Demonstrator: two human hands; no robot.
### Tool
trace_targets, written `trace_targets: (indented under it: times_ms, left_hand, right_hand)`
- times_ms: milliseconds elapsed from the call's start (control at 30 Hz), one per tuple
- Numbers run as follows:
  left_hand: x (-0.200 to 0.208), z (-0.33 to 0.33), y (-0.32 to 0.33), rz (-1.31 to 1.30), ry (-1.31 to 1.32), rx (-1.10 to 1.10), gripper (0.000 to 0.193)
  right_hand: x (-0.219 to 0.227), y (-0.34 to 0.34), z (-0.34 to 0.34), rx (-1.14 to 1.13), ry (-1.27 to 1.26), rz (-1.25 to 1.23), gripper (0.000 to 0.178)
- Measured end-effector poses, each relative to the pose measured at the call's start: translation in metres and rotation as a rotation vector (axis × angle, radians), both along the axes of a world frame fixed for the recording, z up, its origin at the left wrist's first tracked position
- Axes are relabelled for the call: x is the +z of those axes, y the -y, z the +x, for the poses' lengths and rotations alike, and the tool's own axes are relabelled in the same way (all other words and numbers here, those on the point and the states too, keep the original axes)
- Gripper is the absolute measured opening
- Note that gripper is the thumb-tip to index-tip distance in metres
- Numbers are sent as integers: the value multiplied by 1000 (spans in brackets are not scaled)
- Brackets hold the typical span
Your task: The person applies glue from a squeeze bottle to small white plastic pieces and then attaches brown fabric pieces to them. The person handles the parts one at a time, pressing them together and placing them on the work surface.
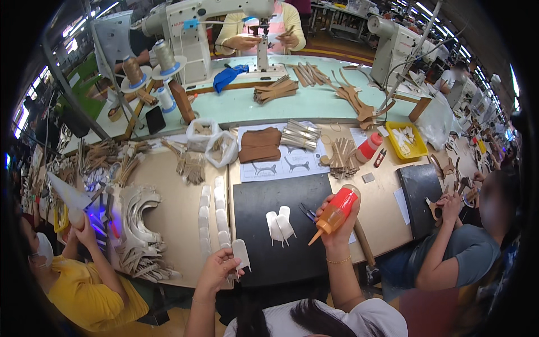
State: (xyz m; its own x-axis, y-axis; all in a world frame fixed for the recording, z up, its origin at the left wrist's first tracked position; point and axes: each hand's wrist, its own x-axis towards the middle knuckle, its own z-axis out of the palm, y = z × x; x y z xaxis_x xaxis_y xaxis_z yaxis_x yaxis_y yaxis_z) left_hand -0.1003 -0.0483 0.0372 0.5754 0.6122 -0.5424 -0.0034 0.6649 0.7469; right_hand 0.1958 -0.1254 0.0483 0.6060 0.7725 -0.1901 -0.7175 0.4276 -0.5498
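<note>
My right hand (338,223) grips an orange squeeze bottle (335,211) with a red top part, its nozzle tilted down and to the left over a black mat (281,196). My left hand (217,268) holds a small white tab-shaped piece (241,254) at the mat's near left corner. Three more white pieces (279,226) lie fanned out in the middle of the mat, just left of the nozzle. A curved row of white pieces (214,216) runs along the mat's left edge.
Stacks of tan cut pieces (343,157), brown folded pieces (260,145), plastic bags (213,143) and a yellow tray (407,141) lie farther back. A person in yellow (84,281) works at my left, another (455,247) at my right. Sewing machines (191,28) stand behind.
</note>
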Motion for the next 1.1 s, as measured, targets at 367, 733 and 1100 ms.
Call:
trace_targets:
  times_ms: [367, 733, 1100]
  left_hand:
    - [-9, -63, 7, 96, -185, 16, 16]
    - [-32, -98, 14, 63, -403, -81, 17]
    - [-44, -103, 10, 115, -543, -14, 19]
  right_hand:
    - [9, -5, -7, 18, 55, -34, 68]
    - [7, -3, -13, 210, 33, 109, 72]
    - [11, -1, -12, 203, 78, 111, 71]
